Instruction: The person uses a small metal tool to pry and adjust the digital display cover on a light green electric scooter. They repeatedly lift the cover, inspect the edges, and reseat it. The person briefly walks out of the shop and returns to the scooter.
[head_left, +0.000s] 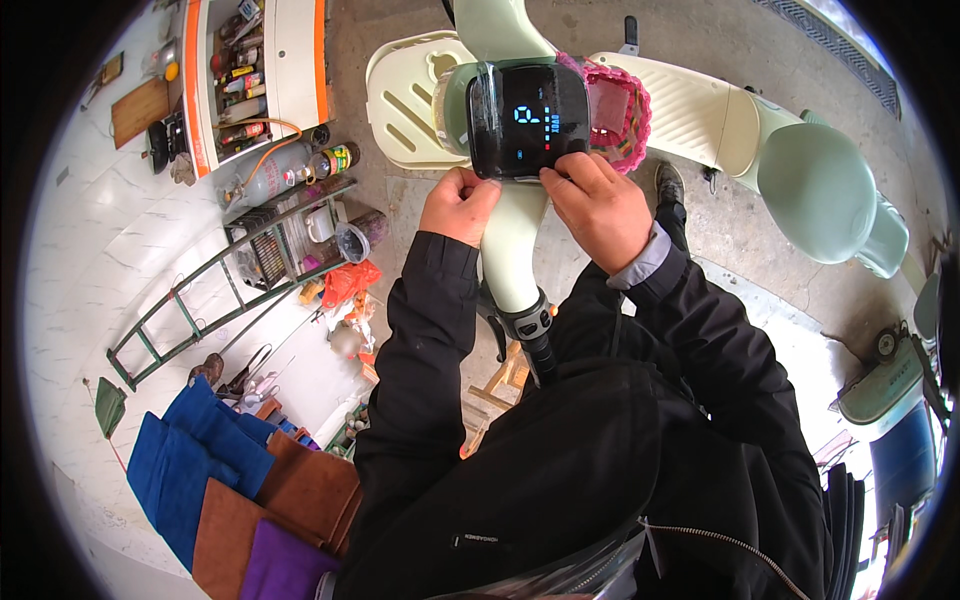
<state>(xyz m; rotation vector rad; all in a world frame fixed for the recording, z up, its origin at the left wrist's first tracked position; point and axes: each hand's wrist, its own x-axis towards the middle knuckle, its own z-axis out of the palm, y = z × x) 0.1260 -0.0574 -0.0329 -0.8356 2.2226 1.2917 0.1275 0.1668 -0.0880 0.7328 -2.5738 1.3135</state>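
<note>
A pale green electric scooter stands before me, its black display (530, 120) lit with blue marks. At the display's lower left corner is my left hand (460, 207), its fingers closed in a pinch. My right hand (600, 205) pinches at the lower right corner, thumb and forefinger against the rim. Whatever lies between the fingertips is too small or hidden to make out. Shiny creases along the display's left edge look like clear film. Below the hands, the cream handlebar (512, 250) curves toward me, ending in a black grip (541, 355) with a switch block.
A pink woven basket (643, 120) hangs right of the display. The scooter's seat (815, 190) lies to the right. Left are a shelf cabinet (285, 75) with bottles, a green metal rack (200, 330) and folded blue cloths (180, 460). Another green scooter (885, 385) stands at far right.
</note>
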